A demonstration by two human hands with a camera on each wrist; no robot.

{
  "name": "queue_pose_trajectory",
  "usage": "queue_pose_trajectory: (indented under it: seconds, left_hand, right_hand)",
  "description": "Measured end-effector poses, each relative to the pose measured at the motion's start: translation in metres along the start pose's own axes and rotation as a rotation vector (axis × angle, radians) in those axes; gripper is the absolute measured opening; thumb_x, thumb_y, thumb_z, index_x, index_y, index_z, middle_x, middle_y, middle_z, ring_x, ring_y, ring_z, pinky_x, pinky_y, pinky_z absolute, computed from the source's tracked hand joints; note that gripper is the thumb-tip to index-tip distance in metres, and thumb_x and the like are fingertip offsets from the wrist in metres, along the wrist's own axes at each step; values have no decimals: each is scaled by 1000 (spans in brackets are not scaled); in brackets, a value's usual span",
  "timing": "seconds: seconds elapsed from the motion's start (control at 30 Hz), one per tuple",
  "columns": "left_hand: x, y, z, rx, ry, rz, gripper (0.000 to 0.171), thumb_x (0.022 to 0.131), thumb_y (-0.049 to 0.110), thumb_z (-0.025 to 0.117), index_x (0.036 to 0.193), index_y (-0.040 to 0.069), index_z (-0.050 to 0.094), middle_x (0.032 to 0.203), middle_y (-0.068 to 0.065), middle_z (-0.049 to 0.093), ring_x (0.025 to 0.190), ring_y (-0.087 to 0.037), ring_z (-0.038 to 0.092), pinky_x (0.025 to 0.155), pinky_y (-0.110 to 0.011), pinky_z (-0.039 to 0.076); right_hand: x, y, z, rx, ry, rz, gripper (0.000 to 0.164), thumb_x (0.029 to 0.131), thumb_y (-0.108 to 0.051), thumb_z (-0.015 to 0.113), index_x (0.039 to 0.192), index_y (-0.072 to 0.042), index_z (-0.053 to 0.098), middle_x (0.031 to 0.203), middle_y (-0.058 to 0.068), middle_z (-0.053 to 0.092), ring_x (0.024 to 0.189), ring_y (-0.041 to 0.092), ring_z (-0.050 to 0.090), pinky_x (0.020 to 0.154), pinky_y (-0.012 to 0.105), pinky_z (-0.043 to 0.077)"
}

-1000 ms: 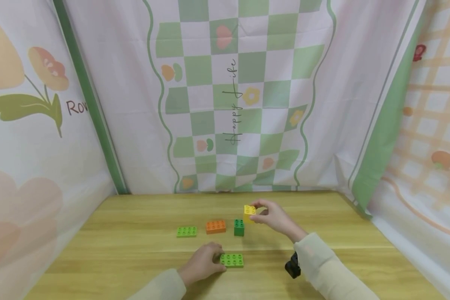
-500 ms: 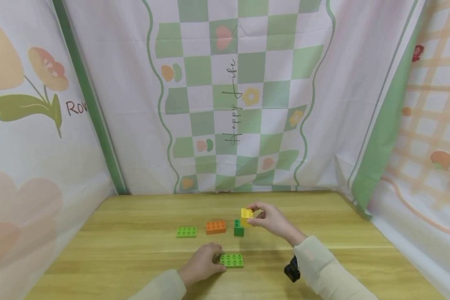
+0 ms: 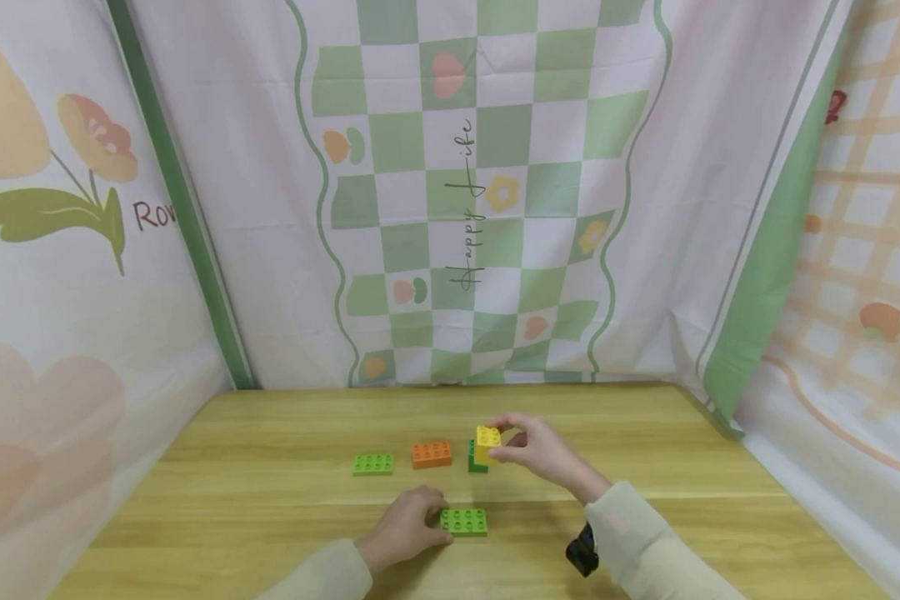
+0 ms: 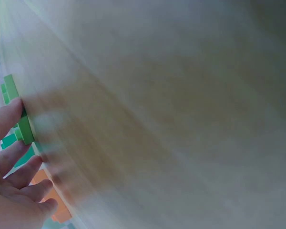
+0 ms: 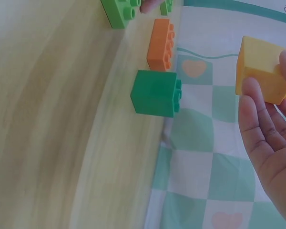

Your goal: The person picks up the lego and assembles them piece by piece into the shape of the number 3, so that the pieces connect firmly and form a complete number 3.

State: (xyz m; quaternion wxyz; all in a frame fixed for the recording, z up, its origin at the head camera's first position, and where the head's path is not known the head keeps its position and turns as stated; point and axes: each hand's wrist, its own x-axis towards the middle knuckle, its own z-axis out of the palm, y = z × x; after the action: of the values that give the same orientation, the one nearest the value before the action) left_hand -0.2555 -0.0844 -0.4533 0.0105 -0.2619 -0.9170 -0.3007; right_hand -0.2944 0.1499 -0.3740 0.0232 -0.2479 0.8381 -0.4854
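A yellow building brick (image 3: 486, 446) is pinched between the thumb and fingers of my right hand (image 3: 543, 450). It hovers above the table, overlapping the dark green brick (image 3: 478, 468) in the head view. The right wrist view shows it raised well off the green block (image 5: 153, 93), studs pointing up and away from the table. My left hand (image 3: 405, 529) grips the left end of a flat light green brick (image 3: 465, 522) lying on the table. In the left wrist view, thumb and index finger hold this light green brick (image 4: 25, 129) from both sides.
An orange brick (image 3: 431, 455) lies left of the dark green one, and a second flat light green brick (image 3: 373, 465) lies farther left. Patterned cloth (image 3: 487, 208) hangs behind the wooden table (image 3: 270, 467). A black device (image 3: 583, 552) shows by the right sleeve.
My right hand has carried the yellow brick left and a little lower in the head view, from beside the dark green brick to over it. The left hand and its brick stay put.
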Motion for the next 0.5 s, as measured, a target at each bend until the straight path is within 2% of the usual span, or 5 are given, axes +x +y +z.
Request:
queue_pose_trajectory:
  seconds: [0.23, 0.43, 0.5]
  left_hand:
    - [0, -1, 0, -4, -5, -2, 39, 71, 24, 79, 102, 4, 67, 109, -9, 61, 100, -25, 56, 88, -38, 46]
    - [0, 0, -1, -9, -7, 1, 39, 71, 25, 79, 102, 3, 67, 109, -10, 61, 99, -25, 56, 88, -38, 46]
    - [0, 0, -1, -9, -6, 5, 39, 71, 25, 79, 102, 3, 67, 109, -10, 61, 100, -25, 56, 88, -38, 46]
  right_hand:
    - [-3, 4, 7, 18, -29, -38, 43, 84, -18, 68, 118, 3, 54, 115, 18, 53, 77, 19, 61, 68, 40, 53]
    - [-5, 8, 11, 23, -39, -30, 40, 85, -16, 67, 118, 2, 54, 116, 17, 53, 76, 18, 61, 66, 33, 53]
    - [-6, 9, 12, 34, -40, -28, 40, 85, -14, 67, 118, 2, 54, 116, 18, 53, 76, 18, 61, 66, 35, 53]
